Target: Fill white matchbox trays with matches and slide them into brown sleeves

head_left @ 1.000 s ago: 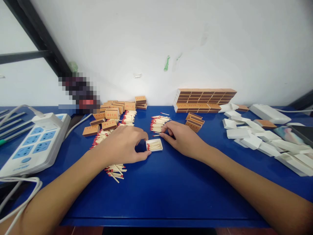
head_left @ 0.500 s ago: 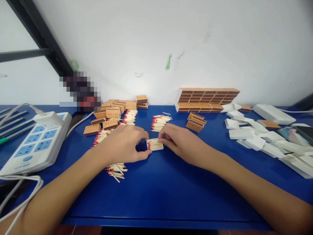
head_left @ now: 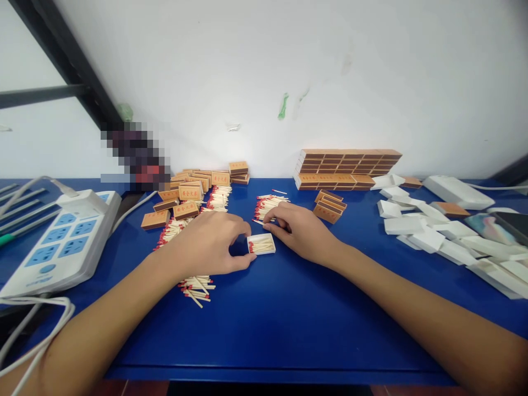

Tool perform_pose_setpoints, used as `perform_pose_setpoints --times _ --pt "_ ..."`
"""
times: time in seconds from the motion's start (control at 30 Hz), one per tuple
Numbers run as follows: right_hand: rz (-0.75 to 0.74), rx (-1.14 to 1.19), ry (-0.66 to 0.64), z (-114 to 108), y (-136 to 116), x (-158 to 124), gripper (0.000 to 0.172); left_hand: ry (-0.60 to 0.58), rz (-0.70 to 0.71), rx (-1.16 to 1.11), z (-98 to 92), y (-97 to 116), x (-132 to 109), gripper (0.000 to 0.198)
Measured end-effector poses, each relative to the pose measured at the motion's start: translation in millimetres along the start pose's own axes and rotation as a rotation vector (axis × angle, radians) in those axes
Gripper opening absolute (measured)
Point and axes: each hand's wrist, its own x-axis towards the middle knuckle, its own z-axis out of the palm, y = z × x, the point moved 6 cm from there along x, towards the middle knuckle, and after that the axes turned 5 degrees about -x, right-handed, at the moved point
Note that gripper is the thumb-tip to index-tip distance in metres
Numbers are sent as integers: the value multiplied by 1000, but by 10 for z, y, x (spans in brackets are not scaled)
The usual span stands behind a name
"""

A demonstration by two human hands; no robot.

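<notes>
In the head view a white matchbox tray (head_left: 271, 251) lies on the blue table with red-tipped matches (head_left: 261, 243) inside. My left hand (head_left: 214, 242) grips the tray's left end between thumb and fingers. Just behind and right of the tray, my right hand (head_left: 297, 228) is closed in a pinch on a single match (head_left: 257, 221), its red head pointing left. A small pile of matches (head_left: 266, 206) lies right behind that hand. A longer heap of matches (head_left: 197, 287) is partly hidden under my left hand and forearm.
Printed matchboxes (head_left: 190, 192) are heaped at the back left. Boxes in a stacked row (head_left: 350, 165) stand against the wall, with several sleeves (head_left: 330, 208) before them. White trays (head_left: 429, 239) are scattered on the right. A power strip (head_left: 58, 242) with cables sits at the left.
My right hand has moved away from the tray, back toward the small match pile, and now pinches a match. My left hand stays on the tray.
</notes>
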Motion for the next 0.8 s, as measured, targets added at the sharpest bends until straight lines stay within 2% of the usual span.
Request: perform_pose_setpoints --times 0.23,0.4,0.57,0.7,0.8 --pt "59 -53 -55 -44 46 -38 9 -1 -4 0 7 0 -10 22" --pt "-7 16 -19 -197 -87 -119 10 12 -20 -2 -7 -5 -11 22" --pt "-68 57 -110 -131 -224 -157 10 7 -12 -16 -5 9 -1 22" --pt "-4 39 17 -166 -39 -99 8 6 -1 5 2 24 -1 22" --pt "42 2 10 -128 103 -49 7 11 0 15 -1 26 -9 22"
